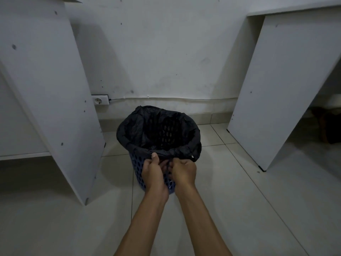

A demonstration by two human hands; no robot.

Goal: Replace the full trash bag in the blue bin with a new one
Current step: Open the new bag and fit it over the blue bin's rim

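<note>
A blue perforated bin stands upright on the tiled floor near the wall. A black trash bag lines it, its edge folded over the rim all round. The bag hangs slack inside and the bin's holes show through it. My left hand and my right hand are side by side at the bin's near rim. Both pinch the bag's folded edge there, fingers curled into the plastic. Whether anything lies at the bottom of the bag is hidden.
White desk side panels stand at the left and at the right. A wall socket with a cable along the wall sits behind the bin. A dark object lies under the right desk.
</note>
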